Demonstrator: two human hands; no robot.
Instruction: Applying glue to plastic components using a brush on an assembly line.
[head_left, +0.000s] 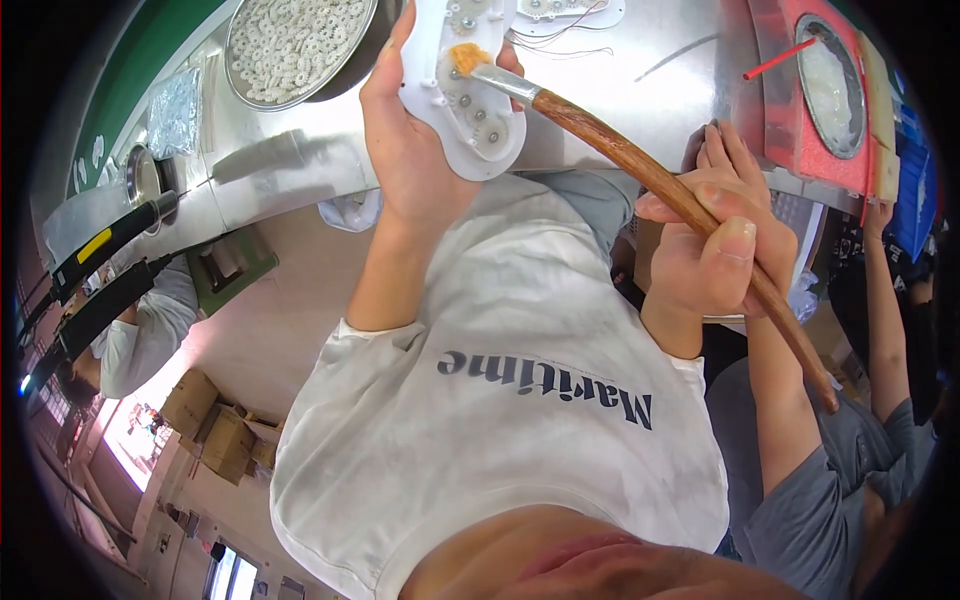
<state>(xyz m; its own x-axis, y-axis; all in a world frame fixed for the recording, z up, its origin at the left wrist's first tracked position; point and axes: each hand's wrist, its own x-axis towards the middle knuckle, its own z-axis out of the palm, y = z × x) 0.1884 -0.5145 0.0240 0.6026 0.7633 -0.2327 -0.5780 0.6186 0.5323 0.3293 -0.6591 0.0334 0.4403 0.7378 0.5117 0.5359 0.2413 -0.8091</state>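
My left hand [405, 140] grips a white plastic housing [470, 95] with several small white gears set in it, held above the edge of the metal table [620, 90]. My right hand [712, 250] holds a long brown wooden brush [640, 165] by its handle. The brush's orange-stained bristle tip [466, 58] touches the upper part of the housing. Both forearms come up from my white shirt.
A metal bowl [295, 45] full of small white rings stands at the back left. A round dish of white grease [830, 85] sits on a red foam pad [800, 130] at the right. A co-worker's arm [885, 300] is at the right; black power tools [100, 245] hang at the left.
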